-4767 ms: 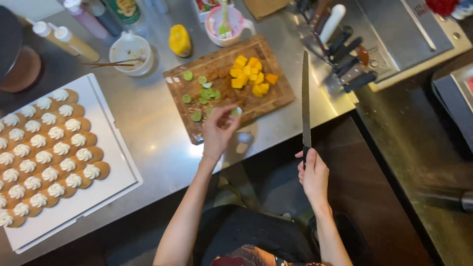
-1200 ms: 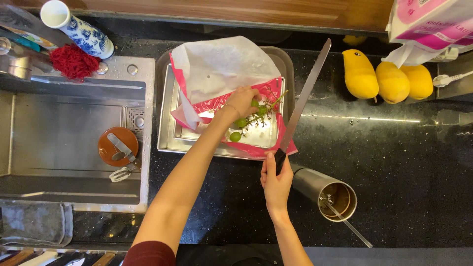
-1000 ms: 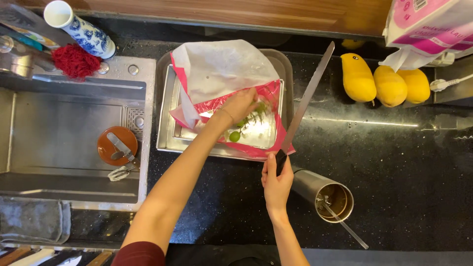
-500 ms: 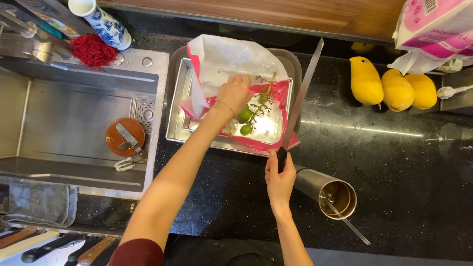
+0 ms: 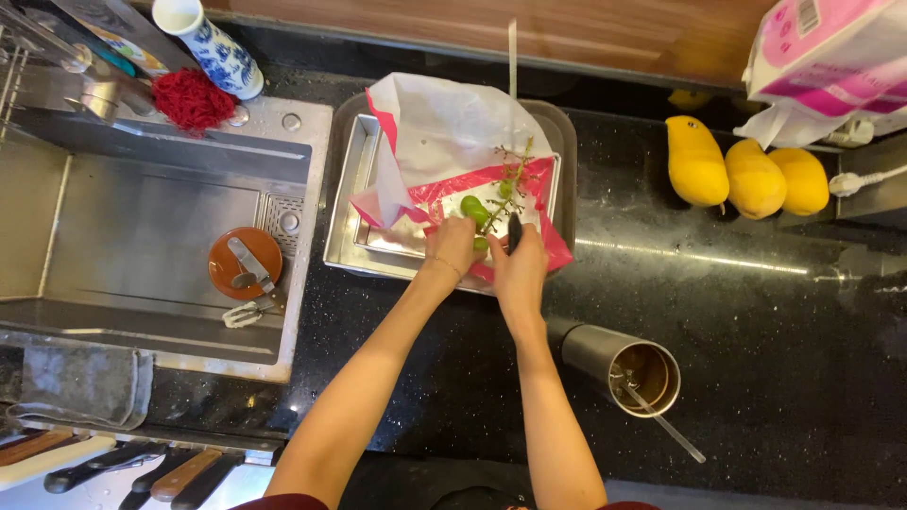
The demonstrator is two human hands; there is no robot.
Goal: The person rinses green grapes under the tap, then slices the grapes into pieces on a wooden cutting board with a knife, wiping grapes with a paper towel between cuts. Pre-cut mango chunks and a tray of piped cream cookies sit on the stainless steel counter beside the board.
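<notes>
My right hand grips the dark handle of a long knife, whose blade points straight away from me over the tray. My left hand sits right beside it at the near edge of a metal tray, fingers touching green grapes on a pink and white plastic bag. A bare grape stem lies on the bag just beyond both hands.
A steel sink with an orange strainer lid lies to the left. Three yellow mangoes rest at the right, a steel cup with a spoon near my right forearm. Knife handles line the bottom left.
The knife has swung from leaning right to pointing straight away. My right hand has moved up next to my left hand at the tray's near edge, and my left hand has drawn back.
</notes>
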